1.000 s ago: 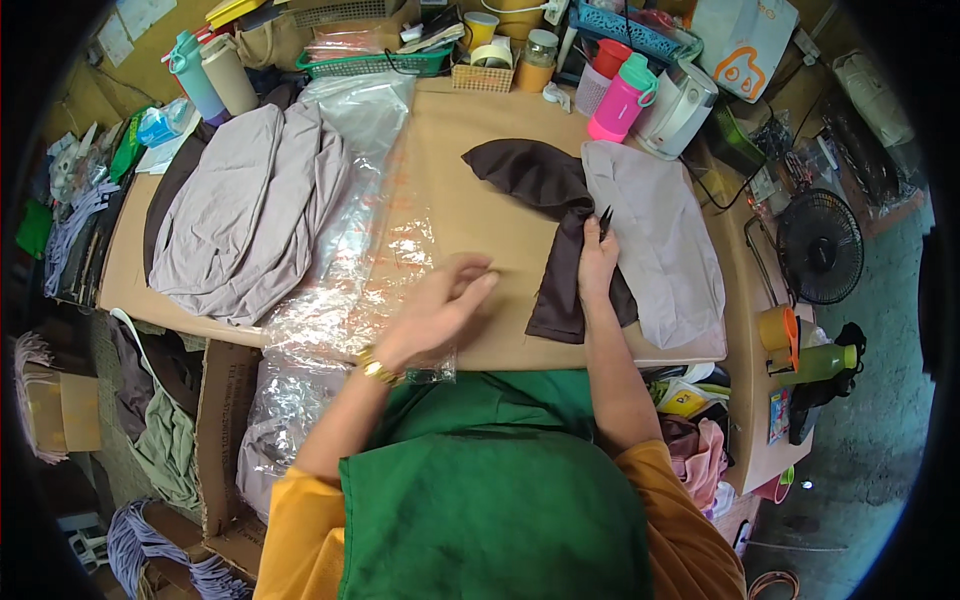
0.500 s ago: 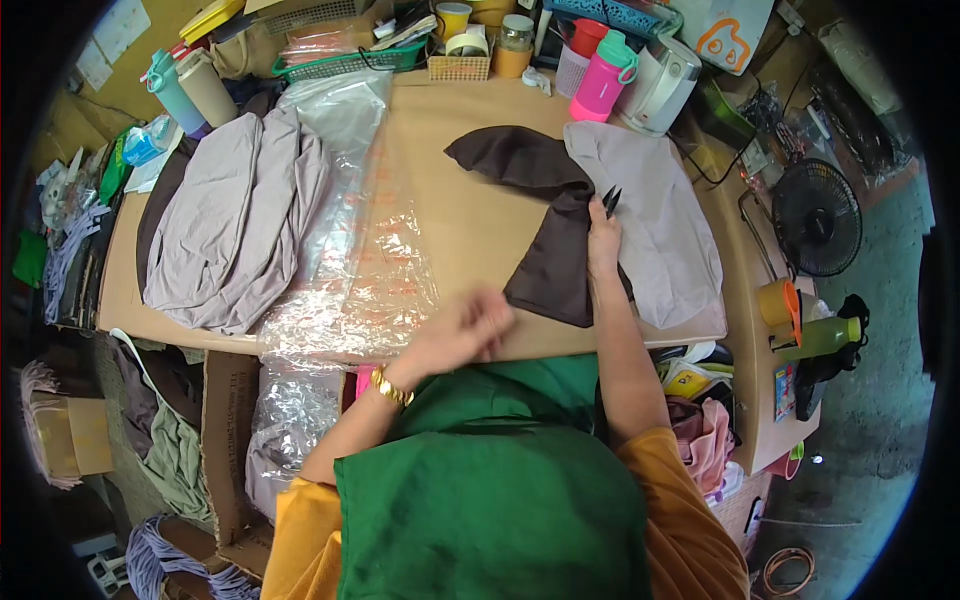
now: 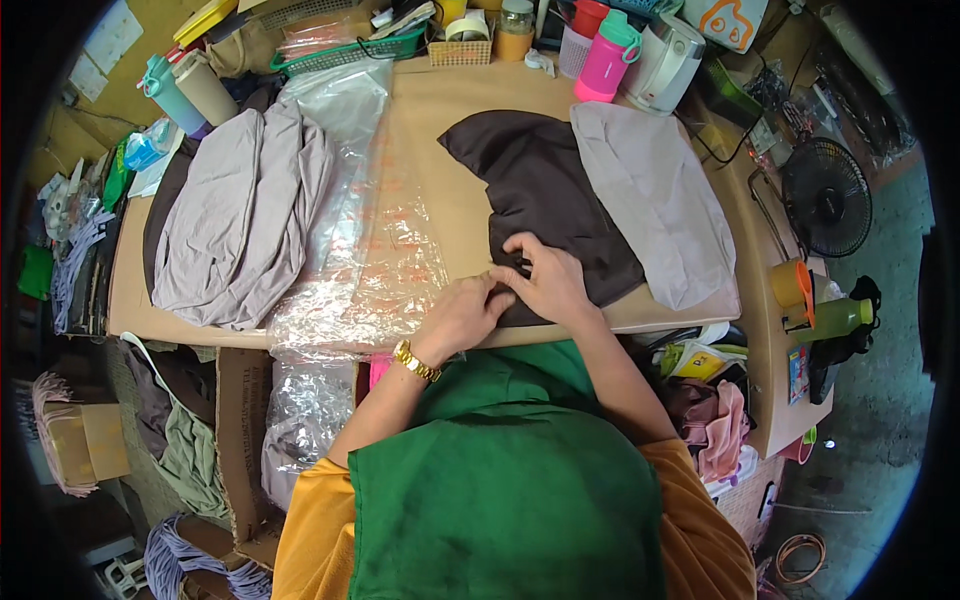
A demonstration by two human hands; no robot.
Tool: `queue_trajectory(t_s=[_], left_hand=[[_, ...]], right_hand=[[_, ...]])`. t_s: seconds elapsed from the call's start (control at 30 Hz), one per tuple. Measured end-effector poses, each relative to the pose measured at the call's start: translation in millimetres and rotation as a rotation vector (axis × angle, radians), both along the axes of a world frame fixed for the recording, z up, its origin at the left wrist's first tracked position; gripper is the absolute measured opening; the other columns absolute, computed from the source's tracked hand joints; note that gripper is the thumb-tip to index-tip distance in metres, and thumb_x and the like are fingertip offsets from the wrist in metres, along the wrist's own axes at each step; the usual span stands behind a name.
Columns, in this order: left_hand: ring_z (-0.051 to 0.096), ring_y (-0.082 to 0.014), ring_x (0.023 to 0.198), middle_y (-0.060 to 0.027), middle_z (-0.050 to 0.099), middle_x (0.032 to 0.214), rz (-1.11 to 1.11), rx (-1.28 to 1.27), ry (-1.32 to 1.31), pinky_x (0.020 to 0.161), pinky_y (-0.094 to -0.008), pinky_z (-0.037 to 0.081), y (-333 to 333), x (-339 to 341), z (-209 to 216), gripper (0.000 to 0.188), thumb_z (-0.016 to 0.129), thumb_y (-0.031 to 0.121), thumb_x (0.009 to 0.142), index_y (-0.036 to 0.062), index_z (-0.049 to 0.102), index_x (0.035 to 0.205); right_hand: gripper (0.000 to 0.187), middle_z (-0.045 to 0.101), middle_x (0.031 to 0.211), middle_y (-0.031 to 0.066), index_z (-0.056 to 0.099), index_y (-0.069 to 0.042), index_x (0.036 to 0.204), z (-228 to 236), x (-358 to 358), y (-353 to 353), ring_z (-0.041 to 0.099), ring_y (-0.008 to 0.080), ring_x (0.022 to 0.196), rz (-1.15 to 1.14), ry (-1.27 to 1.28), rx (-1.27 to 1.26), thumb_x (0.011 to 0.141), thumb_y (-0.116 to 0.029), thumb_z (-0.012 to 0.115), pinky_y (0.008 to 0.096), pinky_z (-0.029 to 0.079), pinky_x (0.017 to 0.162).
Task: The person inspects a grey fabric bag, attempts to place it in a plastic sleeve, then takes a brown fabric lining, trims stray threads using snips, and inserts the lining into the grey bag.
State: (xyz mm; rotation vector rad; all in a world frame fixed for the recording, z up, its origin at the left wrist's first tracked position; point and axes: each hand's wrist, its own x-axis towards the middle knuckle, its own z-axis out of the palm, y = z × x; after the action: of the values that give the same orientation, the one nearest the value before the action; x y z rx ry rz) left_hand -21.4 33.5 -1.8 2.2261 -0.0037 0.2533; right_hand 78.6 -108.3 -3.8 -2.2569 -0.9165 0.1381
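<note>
A dark brown cloth piece point(image 3: 540, 190) lies spread on the brown-covered table, its right side against a pale grey cloth point(image 3: 655, 200). At the lower left edge of the dark cloth, the fingertips of both my hands meet. My left hand point(image 3: 465, 318) is closed in a pinch there. My right hand point(image 3: 552, 285) comes from the right over the dark cloth, index finger bent and thumb tip beside the left fingers. What lies inside its grip is hidden; the black-tipped snips seen earlier cannot be made out now.
Left of my hands lie clear plastic bags point(image 3: 350, 270) and a pile of pale grey cloth point(image 3: 235, 215). Along the back stand a pink bottle point(image 3: 605, 65), a white kettle point(image 3: 663, 65) and a green basket point(image 3: 345, 52). A black fan point(image 3: 828, 197) is at right.
The dark cloth went from bunched in my right hand to spread flat. My right hand came down toward me, and both hands met at the cloth's edge. The view shifted slightly.
</note>
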Motion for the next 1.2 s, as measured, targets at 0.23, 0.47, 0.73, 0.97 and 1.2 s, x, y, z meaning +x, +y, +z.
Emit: queue_trajectory(t_s=[0.23, 0.47, 0.73, 0.97, 1.2], left_hand=[[0.049, -0.0115, 0.058, -0.0032, 0.054, 0.059, -0.223, -0.196, 0.4, 0.056, -0.0283, 0.042, 22.1, -19.1, 8.2, 0.019, 0.067, 0.017, 0.088, 0.0013, 0.065, 0.079], [0.059, -0.0109, 0.066, -0.0039, 0.065, 0.078, -0.044, -0.535, 0.454, 0.065, -0.0266, 0.051, 21.8, -25.4, -7.0, 0.011, 0.057, 0.009, 0.093, 0.0003, 0.065, 0.093], [0.065, -0.0137, 0.084, -0.013, 0.059, 0.115, -0.042, -1.147, 0.115, 0.076, -0.0262, 0.054, -6.3, -34.7, -19.4, 0.06, 0.066, -0.003, 0.085, -0.0008, 0.032, 0.134], [0.067, -0.0147, 0.083, -0.0116, 0.066, 0.102, 0.159, -1.228, 0.137, 0.076, -0.026, 0.056, -21.6, -33.4, -28.1, 0.065, 0.072, -0.001, 0.081, -0.0069, 0.034, 0.134], [0.068, -0.0153, 0.084, -0.0112, 0.068, 0.092, 0.316, -1.437, 0.135, 0.075, -0.0232, 0.057, -24.2, -33.6, -24.7, 0.019, 0.062, 0.005, 0.091, -0.005, 0.061, 0.107]], right_hand=[[0.041, 0.066, 0.078, 0.0119, 0.058, -0.003, 0.092, -14.0, 21.2, 7.5, 0.064, 0.0236, 0.067, -0.08, -0.109, 0.129, 0.081, -0.039, 0.073, 0.0341, 0.049, 0.062], [0.034, 0.066, 0.081, 0.0158, 0.06, -0.003, 0.095, 2.3, -8.7, 2.6, 0.066, 0.0324, 0.076, 0.083, 0.002, 0.063, 0.079, -0.031, 0.074, 0.0412, 0.049, 0.065], [0.022, 0.059, 0.066, 0.0125, 0.06, -0.001, 0.086, -14.0, -4.5, 15.9, 0.052, 0.0197, 0.053, -0.181, 0.019, 0.154, 0.085, -0.02, 0.069, 0.0334, 0.042, 0.054], [0.022, 0.064, 0.075, 0.0163, 0.06, -0.002, 0.089, -18.1, 4.3, 27.4, 0.062, 0.03, 0.065, -0.298, 0.002, 0.285, 0.088, -0.023, 0.065, 0.0376, 0.046, 0.061], [0.018, 0.061, 0.073, 0.0051, 0.06, -0.001, 0.091, -1.4, -16.5, 13.7, 0.054, 0.0098, 0.064, -0.017, 0.198, 0.528, 0.083, -0.011, 0.072, 0.0251, 0.044, 0.06]])
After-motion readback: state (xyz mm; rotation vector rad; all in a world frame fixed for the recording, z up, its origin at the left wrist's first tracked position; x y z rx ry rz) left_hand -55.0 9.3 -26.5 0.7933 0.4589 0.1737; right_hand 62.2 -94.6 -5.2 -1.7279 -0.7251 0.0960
